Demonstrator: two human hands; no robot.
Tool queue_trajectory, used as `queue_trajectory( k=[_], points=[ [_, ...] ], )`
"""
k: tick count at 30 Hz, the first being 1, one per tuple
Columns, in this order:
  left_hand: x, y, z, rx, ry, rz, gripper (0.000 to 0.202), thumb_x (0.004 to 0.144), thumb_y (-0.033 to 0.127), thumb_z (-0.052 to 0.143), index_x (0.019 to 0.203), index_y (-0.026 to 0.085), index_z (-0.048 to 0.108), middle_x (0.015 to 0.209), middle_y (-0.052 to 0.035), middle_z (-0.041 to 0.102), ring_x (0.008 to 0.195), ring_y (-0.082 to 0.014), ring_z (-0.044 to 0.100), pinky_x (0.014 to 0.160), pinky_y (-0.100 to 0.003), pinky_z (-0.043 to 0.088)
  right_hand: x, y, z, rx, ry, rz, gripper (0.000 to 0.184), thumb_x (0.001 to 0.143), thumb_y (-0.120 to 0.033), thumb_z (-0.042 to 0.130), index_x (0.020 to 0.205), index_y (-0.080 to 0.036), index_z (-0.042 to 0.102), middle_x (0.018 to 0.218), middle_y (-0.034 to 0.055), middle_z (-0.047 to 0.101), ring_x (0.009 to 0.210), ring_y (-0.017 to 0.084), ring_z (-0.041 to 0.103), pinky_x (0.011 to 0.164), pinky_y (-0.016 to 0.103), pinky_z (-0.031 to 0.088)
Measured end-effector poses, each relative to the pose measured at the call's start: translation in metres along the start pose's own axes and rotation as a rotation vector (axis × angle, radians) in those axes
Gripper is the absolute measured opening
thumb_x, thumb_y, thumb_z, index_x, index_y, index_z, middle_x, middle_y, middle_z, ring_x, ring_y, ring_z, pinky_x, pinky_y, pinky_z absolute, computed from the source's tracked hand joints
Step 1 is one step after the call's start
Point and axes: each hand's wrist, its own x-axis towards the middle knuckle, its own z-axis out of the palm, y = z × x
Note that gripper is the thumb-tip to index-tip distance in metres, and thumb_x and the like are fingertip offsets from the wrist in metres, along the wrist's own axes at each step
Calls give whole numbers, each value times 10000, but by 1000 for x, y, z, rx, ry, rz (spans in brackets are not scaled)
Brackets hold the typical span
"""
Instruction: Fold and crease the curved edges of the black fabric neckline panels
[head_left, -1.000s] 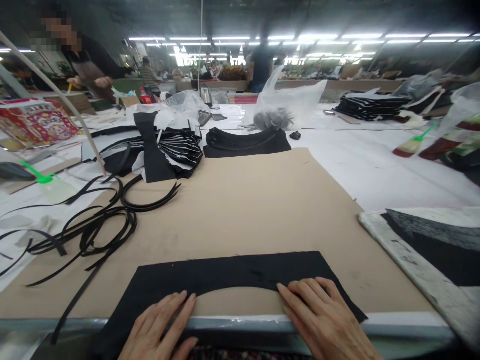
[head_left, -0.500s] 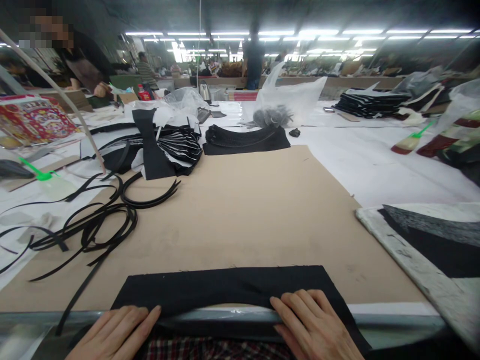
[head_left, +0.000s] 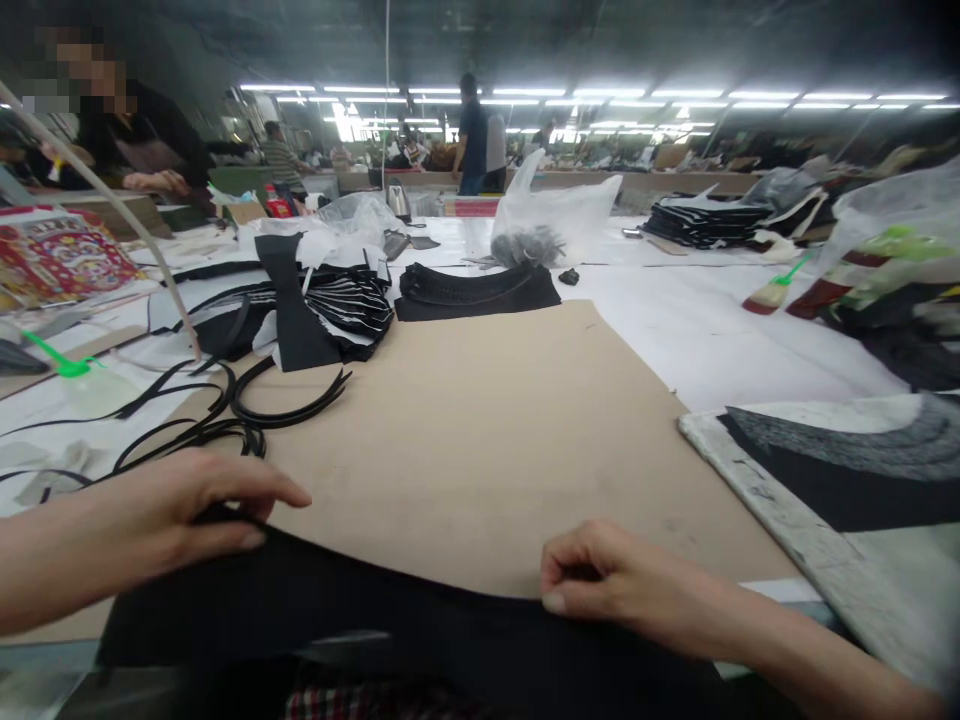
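Observation:
A wide piece of black fabric [head_left: 420, 620] hangs over the front table edge, its upper edge lifted toward the left. My left hand [head_left: 199, 505] holds the raised left part of that edge between thumb and fingers, with the index finger stretched forward. Near the right of the same edge, my right hand [head_left: 600, 570] pinches the fabric between thumb and curled fingers. Beneath lies a tan board [head_left: 457, 440]. Several loose black strips [head_left: 289, 415] lie just beyond my left hand.
A white slab [head_left: 750, 500] with a black piece on it stands at the right. Black pieces [head_left: 480, 290] are stacked at the board's far edge. Farther back are a plastic bag [head_left: 559, 215] and green-tipped bottles [head_left: 769, 290]. A person [head_left: 142, 140] is at the far left.
My hands lay flat on the fabric at the table edge. Now both grip its far edge, the left raised and farther forward, and the edge has lifted. The view has shifted slightly.

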Motion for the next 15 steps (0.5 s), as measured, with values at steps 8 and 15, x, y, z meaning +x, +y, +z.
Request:
queue_trajectory(
  k=[8, 15],
  points=[
    [27, 72, 46, -51, -61, 201, 326, 917, 139, 374, 1049, 221, 661, 1021, -43, 640, 939, -176, 612, 852, -355, 512, 41, 17, -4, -346, 195, -1, 117, 791, -151, 522, 748, -173, 628, 681, -18, 596, 626, 114, 502, 557, 224, 300],
    [-23, 156, 92, -257, 50, 448, 293, 901, 136, 453, 1150, 104, 604, 1029, -89, 676, 949, -193, 617, 803, -304, 528, 42, 6, 7, -410, 254, -20, 166, 865, -209, 491, 814, -190, 648, 726, 13, 658, 643, 131, 555, 578, 225, 326]
  ],
)
